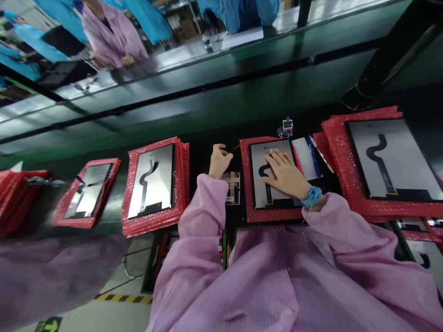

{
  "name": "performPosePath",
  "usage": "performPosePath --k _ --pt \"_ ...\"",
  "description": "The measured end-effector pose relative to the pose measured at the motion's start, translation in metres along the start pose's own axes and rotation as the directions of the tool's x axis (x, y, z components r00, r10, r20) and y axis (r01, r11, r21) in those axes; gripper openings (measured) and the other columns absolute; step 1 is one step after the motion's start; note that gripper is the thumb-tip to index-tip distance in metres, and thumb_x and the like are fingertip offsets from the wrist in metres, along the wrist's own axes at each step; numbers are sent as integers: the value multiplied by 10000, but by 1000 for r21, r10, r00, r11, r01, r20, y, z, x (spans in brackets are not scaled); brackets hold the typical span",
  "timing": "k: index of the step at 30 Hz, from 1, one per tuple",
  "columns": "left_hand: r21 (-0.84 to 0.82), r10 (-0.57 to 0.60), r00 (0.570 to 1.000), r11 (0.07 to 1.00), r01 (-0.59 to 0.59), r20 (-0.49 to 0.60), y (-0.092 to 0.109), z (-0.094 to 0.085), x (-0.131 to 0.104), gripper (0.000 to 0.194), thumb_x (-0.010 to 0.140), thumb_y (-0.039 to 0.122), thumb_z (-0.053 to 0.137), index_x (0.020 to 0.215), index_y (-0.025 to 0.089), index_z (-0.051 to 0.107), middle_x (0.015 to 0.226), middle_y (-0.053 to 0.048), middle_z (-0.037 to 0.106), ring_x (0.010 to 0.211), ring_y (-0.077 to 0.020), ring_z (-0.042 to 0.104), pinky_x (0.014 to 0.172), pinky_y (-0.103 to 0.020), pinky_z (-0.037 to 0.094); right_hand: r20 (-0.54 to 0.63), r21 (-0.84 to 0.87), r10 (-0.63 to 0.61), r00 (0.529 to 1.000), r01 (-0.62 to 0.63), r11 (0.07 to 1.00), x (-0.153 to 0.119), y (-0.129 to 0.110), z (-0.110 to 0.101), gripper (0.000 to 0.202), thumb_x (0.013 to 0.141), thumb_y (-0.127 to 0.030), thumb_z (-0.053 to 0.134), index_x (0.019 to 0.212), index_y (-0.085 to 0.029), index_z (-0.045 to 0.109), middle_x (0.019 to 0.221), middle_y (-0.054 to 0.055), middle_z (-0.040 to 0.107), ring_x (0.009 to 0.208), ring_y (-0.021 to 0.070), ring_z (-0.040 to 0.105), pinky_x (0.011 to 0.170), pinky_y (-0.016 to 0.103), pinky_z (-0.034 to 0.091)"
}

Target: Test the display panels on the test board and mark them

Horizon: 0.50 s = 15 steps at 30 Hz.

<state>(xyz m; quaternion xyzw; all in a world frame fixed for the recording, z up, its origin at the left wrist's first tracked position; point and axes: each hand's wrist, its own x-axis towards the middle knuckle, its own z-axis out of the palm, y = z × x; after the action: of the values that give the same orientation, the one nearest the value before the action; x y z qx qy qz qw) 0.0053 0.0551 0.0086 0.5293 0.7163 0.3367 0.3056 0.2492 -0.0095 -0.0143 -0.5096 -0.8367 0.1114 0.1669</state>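
My right hand (285,173), with a blue band at its wrist, lies flat with fingers spread on an LCD screen panel (256,159). The panel's silvery back faces up, and a black flex cable (268,193) curves across it, partly under my hand. Beneath the panel is a red bubble-wrap sheet (277,215). My left hand (220,161) is held just left of the panel, its fingers curled in a pinch. A thin dark reddish sliver shows beside its fingertips, too small to name. Below that hand lies a small board with tan tape (235,186).
Red bubble-wrap stacks topped with panels stand at right (401,161) and left (152,180). A smaller wrapped panel (88,191) lies farther left. Behind my panel sits a metal tally counter (286,127); pens (315,159) lie beside it. People work across the green bench divider (214,101).
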Motion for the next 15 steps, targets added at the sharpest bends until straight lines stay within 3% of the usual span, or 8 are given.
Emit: performPosePath --k 2,4,6,10,12,15 --pt "-210 24 999 978 -16 37 -5 -1 3 413 784 87 615 1160 196 483 837 15 618 774 -140 644 706 -258 501 -7 12 3 1000 -2 1000 -3 1 4 714 936 -492 568 1509 -91 423 1617 208 355 1537 360 268 1245 569 250" --pt "-469 70 996 882 -34 59 -8 -1 4 362 835 152 628 1168 202 494 815 22 629 739 -111 643 684 -225 492 -2 34 1 1000 -1 999 -5 1 4 713 949 -494 552 1524 -101 400 1613 207 365 1537 354 270 1243 575 257" --pt "-615 112 992 787 -57 51 -9 -1 5 250 905 250 618 1133 205 527 751 28 633 688 -100 638 660 -215 486 9 61 9 1000 -10 998 -6 -1 2 704 953 -477 554 1520 -90 396 1600 224 378 1530 361 285 1242 583 262" --pt "-635 232 973 751 -181 -3 -8 -2 5 131 955 328 616 976 198 624 665 28 636 622 -93 625 646 -214 487 -26 195 40 999 -34 980 -8 -10 -1 599 928 -330 604 1462 -108 449 1505 220 492 1489 374 358 1219 598 311" --pt "-618 298 954 744 -253 -31 -8 -2 4 215 964 371 616 847 192 636 673 17 648 634 -91 633 678 -217 503 -68 345 47 997 -21 938 -8 -13 -1 566 888 -258 632 1428 -184 478 1462 170 520 1453 354 408 1190 596 365" --pt "-584 355 934 751 -308 -37 -6 -5 0 376 977 457 583 720 184 610 688 1 660 646 -91 641 691 -219 511 -81 660 101 992 -23 751 -7 -15 0 716 833 -274 674 1484 -308 377 1603 101 334 1452 313 408 1134 557 454"
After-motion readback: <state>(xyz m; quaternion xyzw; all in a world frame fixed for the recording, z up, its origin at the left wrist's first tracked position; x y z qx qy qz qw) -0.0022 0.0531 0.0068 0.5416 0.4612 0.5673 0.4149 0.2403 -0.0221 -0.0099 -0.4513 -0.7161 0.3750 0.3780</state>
